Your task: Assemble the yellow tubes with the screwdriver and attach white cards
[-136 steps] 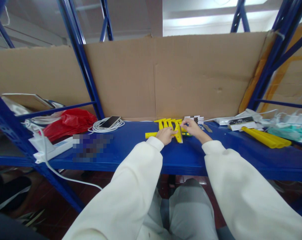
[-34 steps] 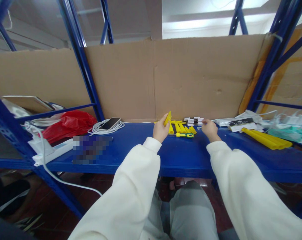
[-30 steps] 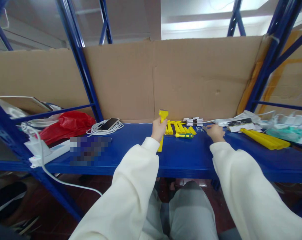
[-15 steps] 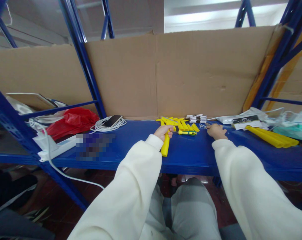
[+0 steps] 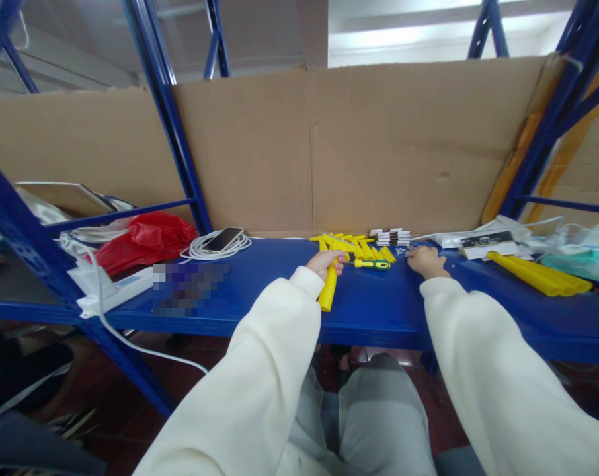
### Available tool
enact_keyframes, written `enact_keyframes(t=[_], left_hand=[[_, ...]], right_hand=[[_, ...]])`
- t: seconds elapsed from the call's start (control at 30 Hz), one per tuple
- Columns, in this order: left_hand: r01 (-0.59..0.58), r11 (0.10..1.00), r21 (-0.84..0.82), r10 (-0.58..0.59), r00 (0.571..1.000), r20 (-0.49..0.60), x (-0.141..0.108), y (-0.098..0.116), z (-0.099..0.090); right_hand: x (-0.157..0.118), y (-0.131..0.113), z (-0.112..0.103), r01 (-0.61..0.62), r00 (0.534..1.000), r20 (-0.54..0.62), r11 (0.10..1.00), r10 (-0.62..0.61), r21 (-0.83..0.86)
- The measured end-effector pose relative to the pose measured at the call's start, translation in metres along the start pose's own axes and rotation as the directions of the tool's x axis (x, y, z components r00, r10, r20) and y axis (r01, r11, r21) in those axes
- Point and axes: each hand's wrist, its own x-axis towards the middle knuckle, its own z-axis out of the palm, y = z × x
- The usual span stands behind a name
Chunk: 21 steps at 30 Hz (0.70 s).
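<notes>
My left hand (image 5: 325, 264) is closed round a yellow tube-shaped handle (image 5: 328, 295), whose lower end points toward the shelf's front edge. Just right of it lies a screwdriver (image 5: 373, 264) with a yellow and green grip. Behind are several yellow wedge-shaped plastic pieces (image 5: 365, 249), partly hidden by my left hand. My right hand (image 5: 428, 262) rests on the blue shelf with its fingers drawn together beside a scatter of tiny metal parts (image 5: 401, 251). What its fingertips hold, if anything, is too small to make out.
Small black-and-white packs (image 5: 389, 237) are stacked at the back. Several yellow tubes (image 5: 540, 274) lie at right, near a black-and-white box (image 5: 486, 244). A phone (image 5: 223, 239) sits on coiled white cable (image 5: 193, 250) at left, beside a red bag (image 5: 148, 238). Cardboard (image 5: 379, 145) walls the rear.
My right hand has shifted very slightly left among the tiny metal parts. The left hand keeps its hold on the yellow handle, and the view has tilted a little.
</notes>
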Motion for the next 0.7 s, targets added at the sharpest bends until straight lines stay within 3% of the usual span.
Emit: enact_keyframes(t=[0.13,0.7], left_hand=[[-0.005,1.0,0.023,0.005,1.0,-0.01,-0.003,0.001,0.002],[-0.042,0.998,0.055,0.043,0.999,-0.024,-0.006,0.001,0.004]], right_hand=[[-0.005,-0.007,-0.008,-0.016,0.994,0.105,0.999,0.019,-0.031],[-0.005,-0.024,-0.008,0.135,0.987,0.1,0.986,-0.125,-0.095]])
